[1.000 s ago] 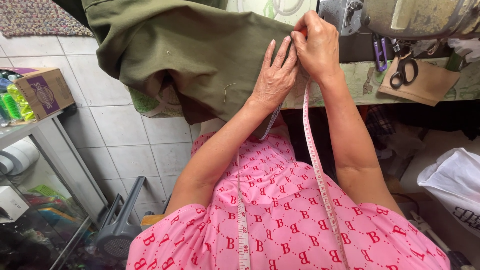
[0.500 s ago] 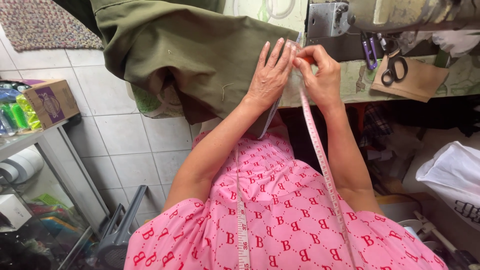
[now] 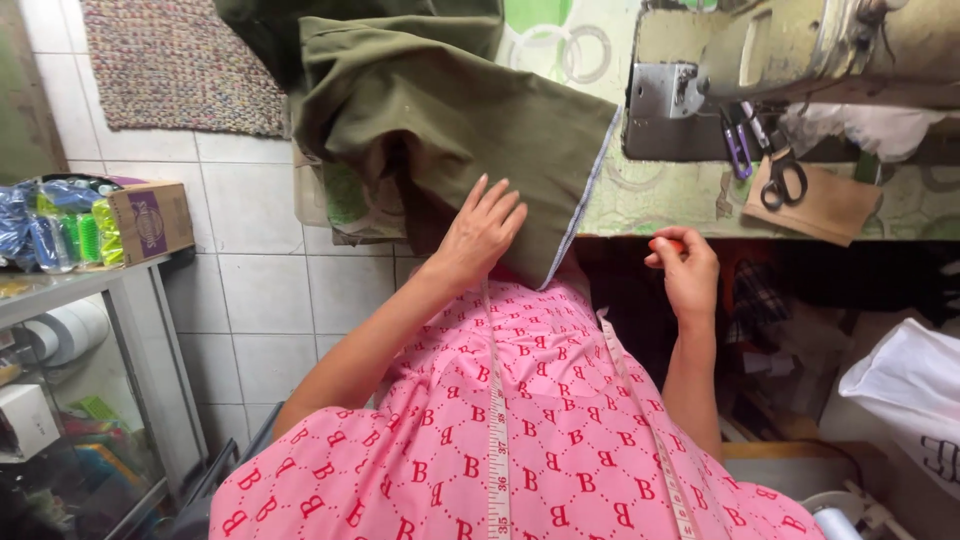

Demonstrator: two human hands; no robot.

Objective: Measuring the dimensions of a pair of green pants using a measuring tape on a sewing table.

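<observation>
Your sewing table [image 3: 660, 195], with its pale green patterned top, carries the olive green fabric [image 3: 450, 120] on its left part, which spills over the near edge. On the right stands the sewing machine [image 3: 800, 60], and just near it lie black-handled scissors [image 3: 785, 180] on a brown card [image 3: 825, 210]. On the tiled floor [image 3: 250, 290] at the far left lies a woven mat [image 3: 175, 65]

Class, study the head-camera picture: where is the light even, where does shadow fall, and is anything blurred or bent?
Head view: even, soft light on the olive cloth and left hand; deep shadow under the table beside the right hand; no harsh glare; edges sharp; floor tile lines bow slightly towards the frame's left edge.
</observation>
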